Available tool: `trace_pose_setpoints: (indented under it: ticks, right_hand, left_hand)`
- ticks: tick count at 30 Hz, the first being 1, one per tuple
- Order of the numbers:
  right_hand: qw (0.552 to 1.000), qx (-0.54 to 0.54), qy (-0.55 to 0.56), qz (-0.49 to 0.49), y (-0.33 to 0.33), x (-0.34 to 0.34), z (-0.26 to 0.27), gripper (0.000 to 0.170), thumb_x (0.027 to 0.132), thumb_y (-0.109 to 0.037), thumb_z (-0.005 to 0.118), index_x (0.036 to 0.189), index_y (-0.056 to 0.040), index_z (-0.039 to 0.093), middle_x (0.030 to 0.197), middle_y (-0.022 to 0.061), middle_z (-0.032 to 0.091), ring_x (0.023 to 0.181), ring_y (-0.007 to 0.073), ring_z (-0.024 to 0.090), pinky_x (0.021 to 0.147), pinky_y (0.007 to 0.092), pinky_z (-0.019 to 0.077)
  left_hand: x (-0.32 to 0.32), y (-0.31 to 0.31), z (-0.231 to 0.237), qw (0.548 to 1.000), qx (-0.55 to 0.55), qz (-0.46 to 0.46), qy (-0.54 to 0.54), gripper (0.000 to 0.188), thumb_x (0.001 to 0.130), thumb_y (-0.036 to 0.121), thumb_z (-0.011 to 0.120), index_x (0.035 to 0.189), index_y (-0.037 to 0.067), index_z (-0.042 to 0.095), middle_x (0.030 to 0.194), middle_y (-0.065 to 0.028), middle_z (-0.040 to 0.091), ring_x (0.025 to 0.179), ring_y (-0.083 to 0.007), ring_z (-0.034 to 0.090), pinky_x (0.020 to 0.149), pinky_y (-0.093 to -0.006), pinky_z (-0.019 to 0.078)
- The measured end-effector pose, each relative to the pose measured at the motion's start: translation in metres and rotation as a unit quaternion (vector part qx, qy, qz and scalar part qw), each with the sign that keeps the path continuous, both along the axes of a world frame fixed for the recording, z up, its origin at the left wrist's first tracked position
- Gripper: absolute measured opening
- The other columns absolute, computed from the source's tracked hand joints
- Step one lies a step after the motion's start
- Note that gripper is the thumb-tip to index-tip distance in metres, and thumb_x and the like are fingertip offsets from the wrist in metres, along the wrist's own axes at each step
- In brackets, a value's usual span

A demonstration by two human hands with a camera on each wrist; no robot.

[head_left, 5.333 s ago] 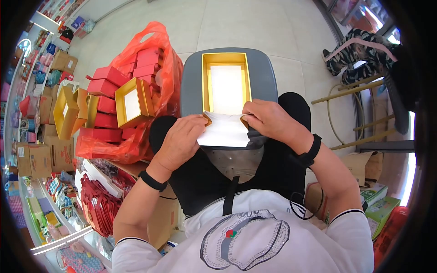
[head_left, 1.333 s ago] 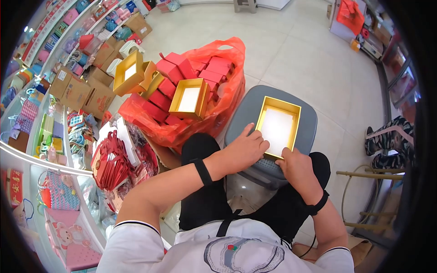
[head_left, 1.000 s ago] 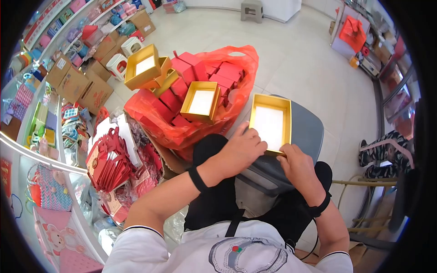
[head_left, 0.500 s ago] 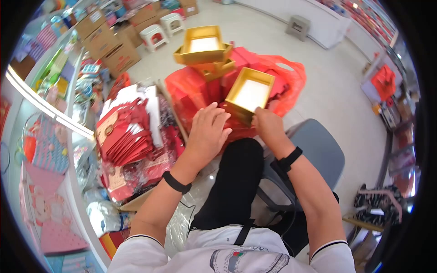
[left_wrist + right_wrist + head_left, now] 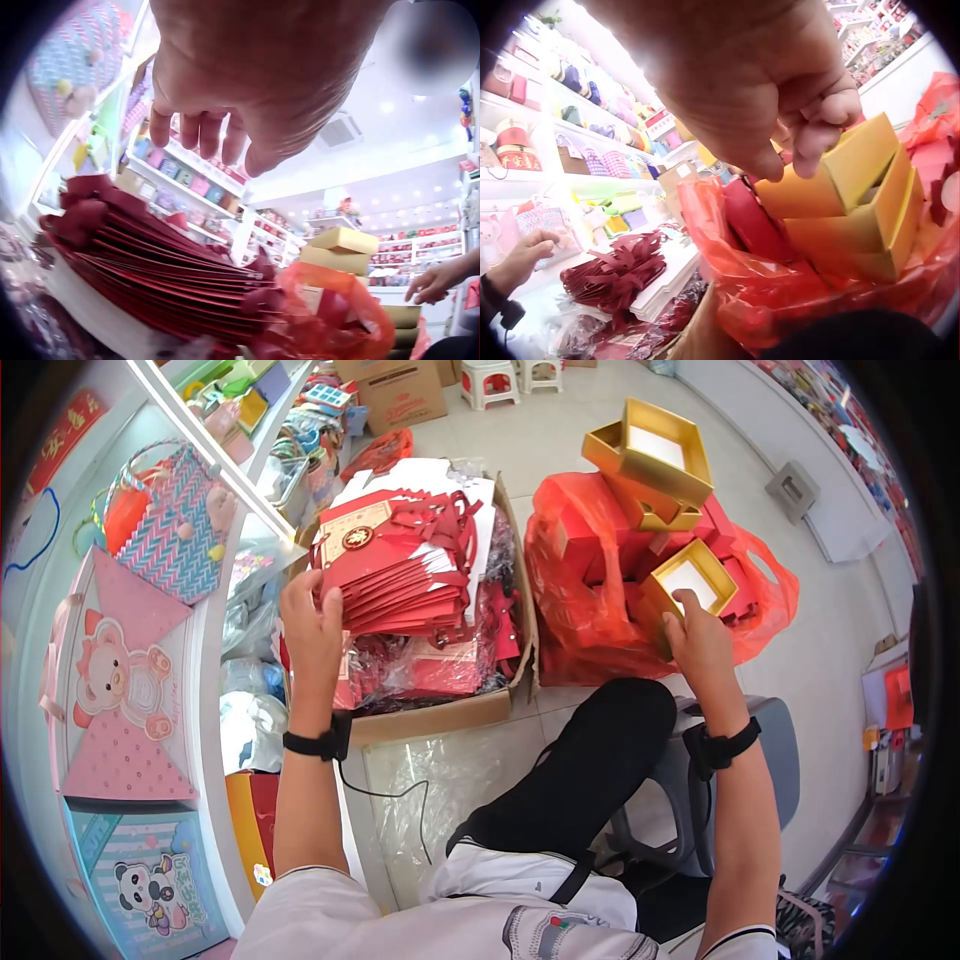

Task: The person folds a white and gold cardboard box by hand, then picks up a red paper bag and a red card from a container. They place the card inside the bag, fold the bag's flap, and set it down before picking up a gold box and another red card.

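My left hand (image 5: pixel 312 635) is at the left edge of a stack of red paper bags (image 5: pixel 395 585). In the left wrist view that hand (image 5: pixel 255 90) hangs above the stack (image 5: pixel 165 262) with loosely bent fingers and nothing in them. Beside the near edge of a gold box (image 5: pixel 700 572) with a white inside is my right hand (image 5: pixel 703 650). Loosely bent fingers of this hand (image 5: pixel 757 105) lie over the gold boxes (image 5: pixel 847 225) in the right wrist view; whether they touch is unclear. More gold boxes (image 5: pixel 665 450) stand tilted farther back.
A translucent red plastic bag (image 5: pixel 580 620) full of red boxes stands right of an open carton (image 5: pixel 440 720). The grey stool (image 5: pixel 770 750) is at my right. Shelves with gift bags (image 5: pixel 125 680) line the left side. White stools (image 5: pixel 490 385) stand at the back.
My view has turned left. My left hand has moved over to the red paper bags. The right hand remains by the gold box on the plastic bag, its fingers looser than before.
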State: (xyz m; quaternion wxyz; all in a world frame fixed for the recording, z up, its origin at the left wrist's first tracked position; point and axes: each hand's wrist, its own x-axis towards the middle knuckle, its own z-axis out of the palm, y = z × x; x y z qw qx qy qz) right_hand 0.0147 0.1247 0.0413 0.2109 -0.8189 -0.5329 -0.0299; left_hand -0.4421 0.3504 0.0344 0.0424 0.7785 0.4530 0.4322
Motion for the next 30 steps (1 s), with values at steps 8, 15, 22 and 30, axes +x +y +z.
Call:
trace_pose_setpoints:
  ticks: [8, 15, 22, 30]
  right_hand:
    - [0.848, -0.055, 0.490, 0.193, 0.088, -0.124, 0.015, 0.026, 0.103, -0.022, 0.064, 0.117, -0.0009, 0.069, 0.089, 0.0038, 0.071, 0.074, 0.0095, 0.066, 0.064, 0.0287, 0.0527]
    - [0.768, -0.107, 0.582, 0.245, 0.131, -0.182, 0.004, 0.048, 0.107, -0.022, 0.057, 0.149, 0.0023, 0.054, 0.104, 0.0061, 0.072, 0.077, 0.0085, 0.066, 0.063, 0.0237, 0.0551]
    - [0.765, -0.120, 0.598, 0.208, 0.160, -0.196, -0.001, 0.064, 0.104, -0.020, 0.056, 0.160, 0.0038, 0.038, 0.100, 0.0106, 0.073, 0.071, 0.0144, 0.067, 0.060, 0.0292, 0.0548]
    - [0.659, -0.063, 0.731, 0.164, 0.168, -0.193, -0.010, 0.058, 0.106, -0.017, 0.051, 0.158, 0.0056, 0.039, 0.098, 0.0114, 0.074, 0.069, 0.0140, 0.067, 0.059, 0.0281, 0.0541]
  left_hand:
    - [-0.040, 0.080, -0.042, 0.956, -0.248, 0.045, -0.152, 0.063, 0.105, 0.045, 0.066, 0.128, -0.013, 0.063, 0.114, -0.0227, 0.074, 0.102, -0.0264, 0.071, 0.093, -0.0379, 0.0539]
    - [-0.033, 0.091, -0.043, 0.940, -0.292, 0.006, -0.177, 0.051, 0.100, 0.039, 0.073, 0.111, -0.011, 0.072, 0.102, -0.0183, 0.076, 0.096, -0.0214, 0.071, 0.088, -0.0347, 0.0539]
    - [-0.036, 0.102, -0.041, 0.961, -0.262, 0.083, -0.026, 0.044, 0.095, 0.024, 0.075, 0.123, -0.008, 0.066, 0.120, -0.0251, 0.071, 0.109, -0.0317, 0.069, 0.097, -0.0416, 0.0528]
    - [0.012, 0.066, -0.003, 0.981, 0.014, -0.105, 0.160, 0.071, 0.092, 0.036, 0.082, 0.145, -0.003, 0.055, 0.143, -0.0273, 0.061, 0.136, -0.0425, 0.057, 0.115, -0.0481, 0.0438]
